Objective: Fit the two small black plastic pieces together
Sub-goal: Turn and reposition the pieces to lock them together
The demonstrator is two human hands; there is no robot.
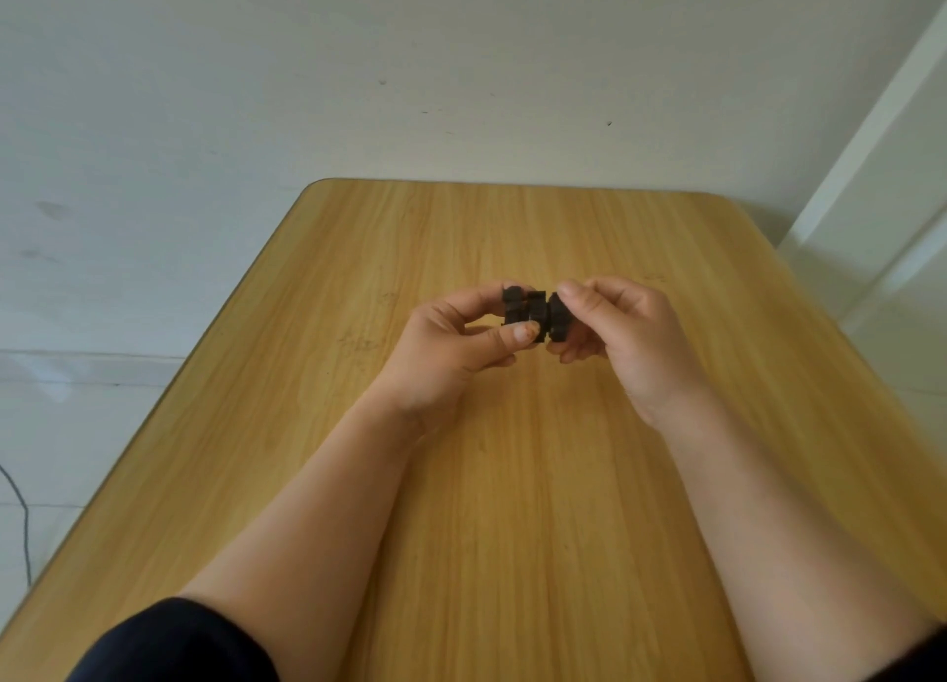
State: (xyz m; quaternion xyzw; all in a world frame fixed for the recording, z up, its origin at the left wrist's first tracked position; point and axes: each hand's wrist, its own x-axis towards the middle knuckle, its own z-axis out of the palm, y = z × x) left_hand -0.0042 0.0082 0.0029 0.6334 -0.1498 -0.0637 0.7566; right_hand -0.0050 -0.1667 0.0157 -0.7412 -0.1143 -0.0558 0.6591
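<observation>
Two small black plastic pieces meet between my hands above the middle of the wooden table (512,476). My left hand (451,348) pinches the left black piece (520,308) between thumb and fingers. My right hand (625,333) grips the right black piece (558,317) with forefinger on top and thumb beneath. The two pieces touch side by side; whether they are locked together I cannot tell. Fingers hide parts of both pieces.
The table's far edge (512,184) lies against a white wall. A white door frame (871,169) stands at the right. A thin dark cable (20,517) hangs beside the table's left edge. Dark sleeves cover my upper arms.
</observation>
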